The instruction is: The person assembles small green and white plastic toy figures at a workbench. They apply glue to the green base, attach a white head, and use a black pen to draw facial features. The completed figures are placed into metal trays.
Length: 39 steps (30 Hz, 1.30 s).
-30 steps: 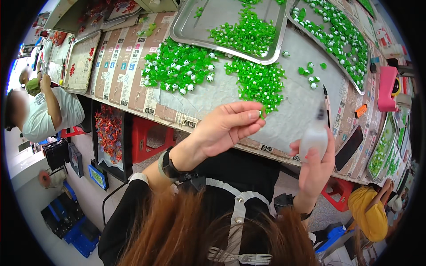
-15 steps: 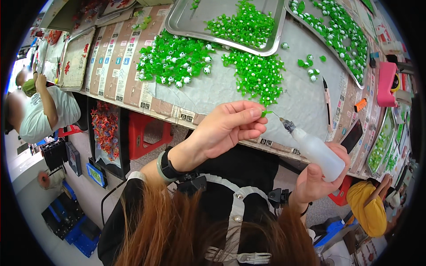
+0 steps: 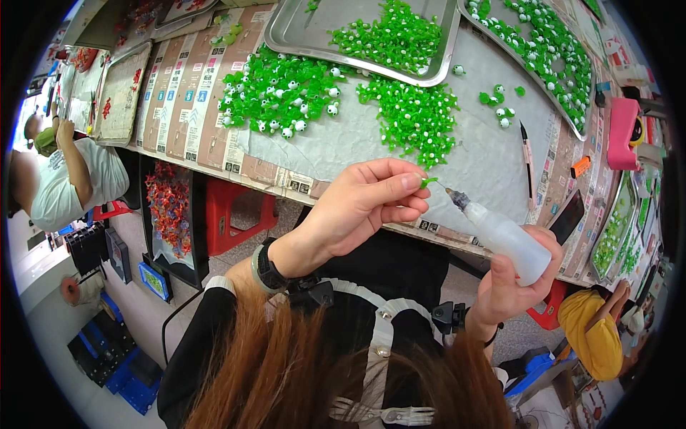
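My left hand [image 3: 375,194] pinches a small green plastic piece [image 3: 427,182] between thumb and fingertips, just above the table's near edge. My right hand [image 3: 516,284] is wrapped round a translucent white squeeze bottle [image 3: 509,243] with a dark neck and a thin needle tip. The bottle tilts up to the left, its needle at or very close to the green piece; contact cannot be made out. Beyond my left hand lies a heap of small green pieces with white spots [image 3: 418,121]. Left of that is a pile of green pieces with white eye-like balls [image 3: 275,96].
Metal trays with green pieces stand at the back [image 3: 446,61] and back right [image 3: 582,121]. A pen [image 3: 528,161], an orange marker [image 3: 581,168], a dark phone [image 3: 568,220] and a pink tape dispenser [image 3: 623,136] lie to the right. Other people sit at far left and right.
The bottle and my right hand have shifted slightly left and up, bringing the needle closer to the green piece. My left hand stays almost in place.
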Motion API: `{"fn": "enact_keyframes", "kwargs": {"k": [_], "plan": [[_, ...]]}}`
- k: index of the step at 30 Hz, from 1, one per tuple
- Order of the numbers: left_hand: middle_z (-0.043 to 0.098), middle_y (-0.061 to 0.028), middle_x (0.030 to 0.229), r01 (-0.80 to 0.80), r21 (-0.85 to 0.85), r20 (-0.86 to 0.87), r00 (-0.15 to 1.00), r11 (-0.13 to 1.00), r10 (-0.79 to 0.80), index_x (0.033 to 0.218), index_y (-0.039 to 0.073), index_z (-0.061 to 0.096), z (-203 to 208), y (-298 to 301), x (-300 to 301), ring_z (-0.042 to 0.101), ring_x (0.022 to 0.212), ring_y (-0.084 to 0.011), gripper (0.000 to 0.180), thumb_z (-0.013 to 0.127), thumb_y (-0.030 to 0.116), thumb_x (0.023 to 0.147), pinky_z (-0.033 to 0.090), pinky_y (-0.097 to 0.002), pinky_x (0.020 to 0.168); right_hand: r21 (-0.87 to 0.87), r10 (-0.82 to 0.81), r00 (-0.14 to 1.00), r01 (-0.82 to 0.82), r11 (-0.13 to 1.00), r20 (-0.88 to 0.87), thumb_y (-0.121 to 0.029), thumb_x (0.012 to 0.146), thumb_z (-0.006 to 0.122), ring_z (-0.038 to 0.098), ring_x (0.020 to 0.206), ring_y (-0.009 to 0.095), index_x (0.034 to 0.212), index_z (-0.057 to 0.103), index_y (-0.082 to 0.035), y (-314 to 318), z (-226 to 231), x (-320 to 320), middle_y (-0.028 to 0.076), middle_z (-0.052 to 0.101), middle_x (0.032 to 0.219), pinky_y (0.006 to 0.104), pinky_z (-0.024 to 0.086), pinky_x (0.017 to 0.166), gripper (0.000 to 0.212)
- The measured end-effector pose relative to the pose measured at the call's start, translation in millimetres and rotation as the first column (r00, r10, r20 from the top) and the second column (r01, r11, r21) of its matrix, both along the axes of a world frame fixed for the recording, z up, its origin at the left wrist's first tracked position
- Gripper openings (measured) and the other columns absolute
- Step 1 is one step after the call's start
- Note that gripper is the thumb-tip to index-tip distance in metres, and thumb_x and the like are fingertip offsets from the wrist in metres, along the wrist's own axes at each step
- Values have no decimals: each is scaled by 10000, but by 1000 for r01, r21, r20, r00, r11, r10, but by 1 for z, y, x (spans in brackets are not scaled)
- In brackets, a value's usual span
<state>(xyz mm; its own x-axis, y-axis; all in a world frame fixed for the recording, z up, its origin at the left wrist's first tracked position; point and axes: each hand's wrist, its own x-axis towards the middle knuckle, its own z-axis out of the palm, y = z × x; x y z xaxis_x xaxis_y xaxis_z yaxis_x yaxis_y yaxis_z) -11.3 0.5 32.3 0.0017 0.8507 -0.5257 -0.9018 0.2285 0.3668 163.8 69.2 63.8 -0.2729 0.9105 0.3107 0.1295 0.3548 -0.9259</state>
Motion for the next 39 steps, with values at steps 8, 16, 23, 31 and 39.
{"fn": "enact_keyframes", "kwargs": {"k": [8,16,23,31,39], "plan": [[564,-94,817,6,6,5,1000,1000,-6,915,-9,510,0,1,0,572,710,-135,138,474,75,812,494,-206,621,21,24,1000,-24,999,11,-222,596,724,460,718,163,890,462,-21,0,3,-1,75,484,777,265,384,649,442],[557,-98,854,-6,41,-9,1000,999,6,903,1,508,-2,1,1,568,740,-141,116,477,57,807,488,-217,657,44,-19,1000,18,999,18,-276,599,710,453,711,167,861,454,-15,1,1,1,77,478,767,266,378,646,450],[538,-111,924,-74,156,-175,979,985,101,870,11,505,-7,1,5,542,835,-158,106,498,-16,768,465,-258,741,-152,-132,978,108,983,-160,-280,585,700,439,694,150,834,435,-9,-2,4,-3,78,438,748,255,372,632,454],[531,-120,929,-79,195,-259,957,978,129,857,4,509,-5,1,6,534,849,-166,107,494,-38,760,462,-266,745,-134,-73,994,61,989,-82,-279,583,714,438,704,142,836,440,-18,-3,4,0,67,450,767,249,367,643,455],[529,-119,930,-85,198,-247,960,976,134,852,6,508,-5,1,6,533,849,-166,109,494,-44,756,463,-263,742,-95,-34,999,30,995,-43,-283,587,717,447,691,142,845,441,-17,-2,3,1,66,455,747,246,366,638,462]]}}
